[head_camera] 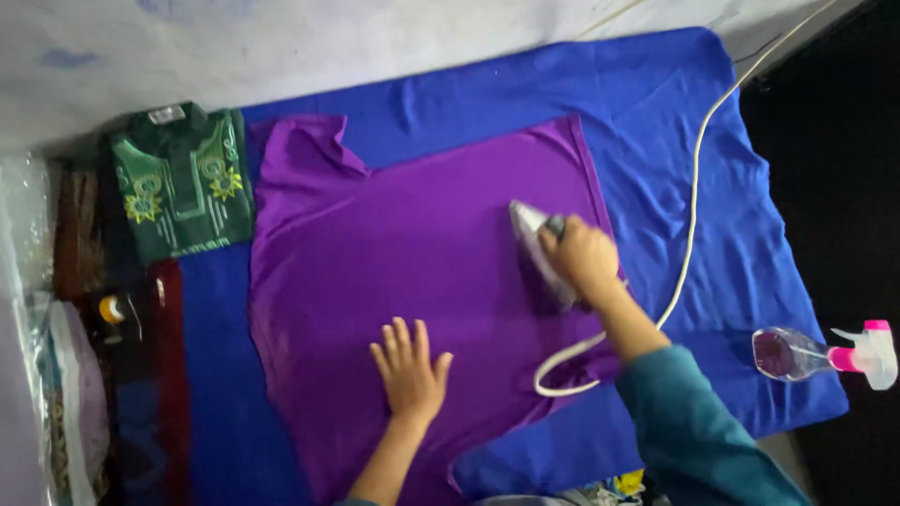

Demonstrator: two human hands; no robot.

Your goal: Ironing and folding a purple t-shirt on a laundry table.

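Two hands are showing: one left hand (410, 368) and one right hand (579, 255). One iron (536, 245) with one white cord (692, 201) is showing. One purple shirt (394, 272) is lying on one blue cloth (656, 112). One folded green garment (180, 180) is sitting far left, one spray bottle (820, 353) near right.

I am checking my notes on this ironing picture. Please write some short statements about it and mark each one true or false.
1. The right hand grips the iron. True.
2. The left hand holds the spray bottle. False: it lies flat on the purple garment, and the bottle lies apart on the blue cloth.
3. The iron rests on the purple garment. True.
4. The folded green garment lies under the iron. False: it lies beside the purple garment, away from the iron.
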